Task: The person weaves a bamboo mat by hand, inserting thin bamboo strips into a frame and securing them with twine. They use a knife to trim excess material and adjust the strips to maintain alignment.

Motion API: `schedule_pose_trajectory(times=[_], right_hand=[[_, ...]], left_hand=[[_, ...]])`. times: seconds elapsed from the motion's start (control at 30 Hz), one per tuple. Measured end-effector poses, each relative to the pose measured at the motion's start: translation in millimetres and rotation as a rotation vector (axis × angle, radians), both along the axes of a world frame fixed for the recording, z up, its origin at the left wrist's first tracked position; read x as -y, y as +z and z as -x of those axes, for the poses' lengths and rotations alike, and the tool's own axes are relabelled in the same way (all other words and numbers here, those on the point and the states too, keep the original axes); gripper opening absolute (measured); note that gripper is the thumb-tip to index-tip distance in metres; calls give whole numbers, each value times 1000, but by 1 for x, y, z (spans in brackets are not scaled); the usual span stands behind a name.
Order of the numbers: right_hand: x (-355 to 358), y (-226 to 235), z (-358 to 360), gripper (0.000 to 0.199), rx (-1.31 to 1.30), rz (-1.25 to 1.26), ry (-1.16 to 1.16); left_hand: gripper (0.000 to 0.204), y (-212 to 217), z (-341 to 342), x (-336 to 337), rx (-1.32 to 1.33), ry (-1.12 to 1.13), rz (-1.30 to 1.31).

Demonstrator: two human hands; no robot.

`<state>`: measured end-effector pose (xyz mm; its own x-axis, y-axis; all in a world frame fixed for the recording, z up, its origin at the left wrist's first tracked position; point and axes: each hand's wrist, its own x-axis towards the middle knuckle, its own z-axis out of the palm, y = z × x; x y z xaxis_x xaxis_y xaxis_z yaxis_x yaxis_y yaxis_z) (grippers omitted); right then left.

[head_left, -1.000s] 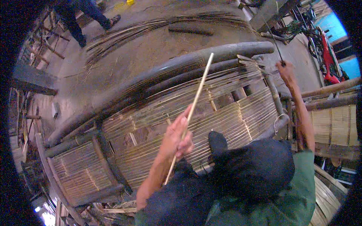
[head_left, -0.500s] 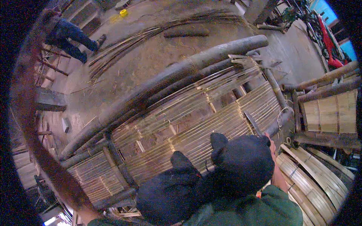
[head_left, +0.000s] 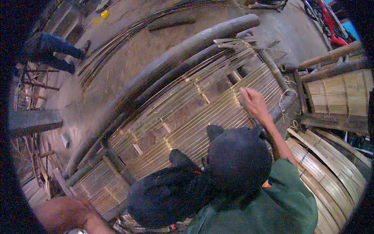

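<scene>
My right hand (head_left: 253, 102) is over a bench seat of thin bamboo slats (head_left: 198, 128), its fingers curled closed. What they hold, if anything, is hidden. Beneath its wrist is a dark edge I cannot make out clearly. The slats run lengthwise between thick round poles, bound by pale crosswise ties (head_left: 168, 143), with wide gaps near the middle. At the lower left my left arm (head_left: 64, 212) is bent and blurred; the fingers of that hand do not show. My dark-clothed knees (head_left: 237, 156) cover the near part of the seat.
A thick pole (head_left: 187, 46) bounds the bench's far side. Long thin strips (head_left: 117, 37) lie on the floor beyond. Curved split-bamboo panels (head_left: 323, 171) are stacked at the right, below another bamboo seat (head_left: 337, 91). A person's legs (head_left: 58, 50) show at the far left.
My right hand has moved forward and left from beside my knee onto the slats. The knife blade seen near it earlier is no longer plainly visible. My left arm has dropped and bent.
</scene>
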<state>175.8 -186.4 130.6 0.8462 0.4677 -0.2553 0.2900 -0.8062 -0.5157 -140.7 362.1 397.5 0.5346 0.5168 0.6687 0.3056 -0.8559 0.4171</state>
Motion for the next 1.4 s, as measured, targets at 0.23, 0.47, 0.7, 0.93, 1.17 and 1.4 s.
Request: schedule_pose_trajectory(times=[0.23, 0.47, 0.7, 0.93, 1.17, 1.4], right_hand=[[-117, 52, -19, 76, -694, -1691, -318], [-98, 1, -22, 60, -675, -1714, -970], [-86, -111, -32, 48, -677, -1316, -1025], [-63, -162, -52, 41, -655, -1173, -1024], [-23, -194, -97, 38, -556, -1072, -1035], [-76, -114, -9, 49, 483, -229, 158]], left_hand=[[37, -62, 43, -26, 430, -159, -61], [39, -281, 98, 24, 957, 272, 678], [30, -348, 150, 127, 380, 596, 398], [34, -363, 132, 201, 682, 608, 1012], [28, -424, 137, 219, 496, 527, 1062], [19, -404, 103, 239, 181, 572, 960]])
